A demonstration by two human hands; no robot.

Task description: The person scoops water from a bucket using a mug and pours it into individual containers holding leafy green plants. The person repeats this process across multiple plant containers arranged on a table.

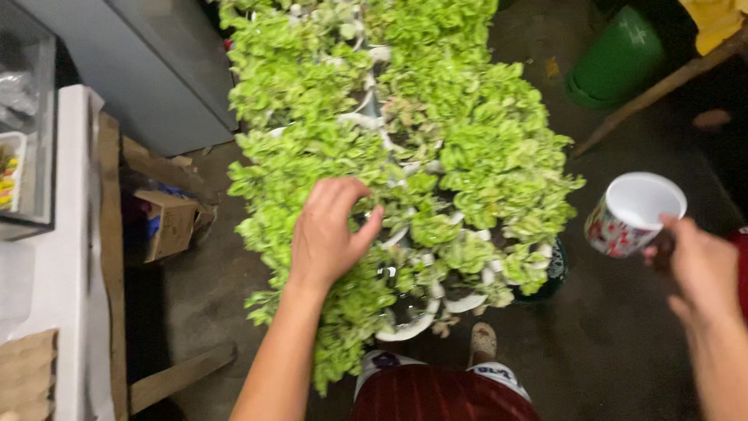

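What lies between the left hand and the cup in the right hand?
In the head view, leafy green plants in white pots fill the stretch between left hand and cup.

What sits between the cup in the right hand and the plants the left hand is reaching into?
Nothing visible. The right hand holds the white floral cup out over bare floor, beside the leafy plants. The left hand is already among the leaves.

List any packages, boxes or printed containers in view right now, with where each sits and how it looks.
Cardboard box: on the floor left of the plants, brown, open, with a blue patch on its side.
Patterned cup: held by the right hand at right, round, white inside, red floral print outside.
Clear tub: far left on the white counter, holding small colourful items, too blurred to identify.
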